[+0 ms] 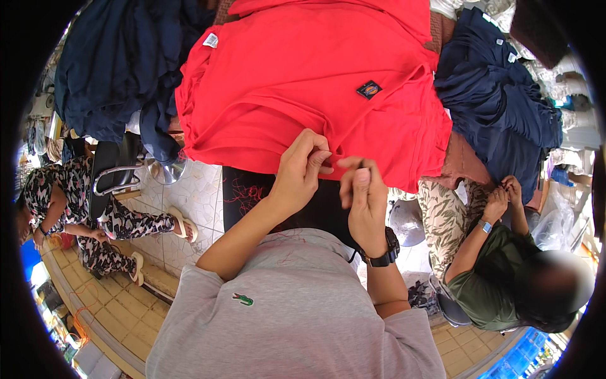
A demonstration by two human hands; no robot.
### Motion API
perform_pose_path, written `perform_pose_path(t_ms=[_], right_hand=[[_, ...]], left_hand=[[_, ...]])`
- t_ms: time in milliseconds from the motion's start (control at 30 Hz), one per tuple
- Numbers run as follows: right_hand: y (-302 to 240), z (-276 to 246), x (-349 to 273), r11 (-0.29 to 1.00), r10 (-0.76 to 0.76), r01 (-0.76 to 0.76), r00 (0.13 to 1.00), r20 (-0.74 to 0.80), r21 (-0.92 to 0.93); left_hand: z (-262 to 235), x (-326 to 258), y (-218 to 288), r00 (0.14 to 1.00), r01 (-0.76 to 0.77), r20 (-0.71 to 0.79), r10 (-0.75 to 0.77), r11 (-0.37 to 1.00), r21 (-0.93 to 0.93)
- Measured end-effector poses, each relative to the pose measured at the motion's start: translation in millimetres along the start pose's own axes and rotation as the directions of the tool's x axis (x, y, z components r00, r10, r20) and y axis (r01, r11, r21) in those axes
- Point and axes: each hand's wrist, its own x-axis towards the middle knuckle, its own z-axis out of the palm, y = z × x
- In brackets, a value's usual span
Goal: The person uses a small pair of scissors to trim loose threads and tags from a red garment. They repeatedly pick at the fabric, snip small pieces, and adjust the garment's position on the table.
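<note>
A pile of red shirts lies in front of me, with a small dark patch sewn on the top one. At its near edge my left hand is closed in a pinch, and folds of the red cloth run up to its fingertips. Just to the right, my right hand is partly smeared by motion. Its fingers are curled with the thumb up. A small dark thing shows by the thumb tip, too little of it to name. A black watch is on that wrist.
Dark blue garments are heaped at the left and right. Loose red threads lie on black cloth over my lap. A co-worker in a green top handles blue cloth at the right. Another person in patterned trousers sits at the left.
</note>
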Motion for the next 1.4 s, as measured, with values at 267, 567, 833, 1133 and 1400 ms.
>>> perform_pose_path(t_ms=[267,567,833,1133,1400], right_hand=[[17,-2,5,0.958,0.235,-0.261,0.952,0.197,0.12],[18,0,9,0.904,0.287,-0.33,0.94,0.184,0.272],[23,-5,16,0.786,0.362,-0.458,0.885,0.291,0.415],[33,-1,17,0.768,0.306,-0.44,0.89,0.338,0.464],[26,-1,9,0.782,0.368,-0.473,0.876,0.313,0.405]], left_hand=[[-2,-3,-4,1.0,-0.02,0.013,0.02,0.999,-0.031],[0,-6,-1,0.996,-0.086,-0.008,0.086,0.996,0.017],[0,0,0,0.965,-0.255,-0.013,0.263,0.946,0.202],[1,-1,-5,0.969,-0.237,-0.024,0.247,0.95,0.201],[0,-7,-9,0.991,0.132,0.015,-0.132,0.958,-0.254]])
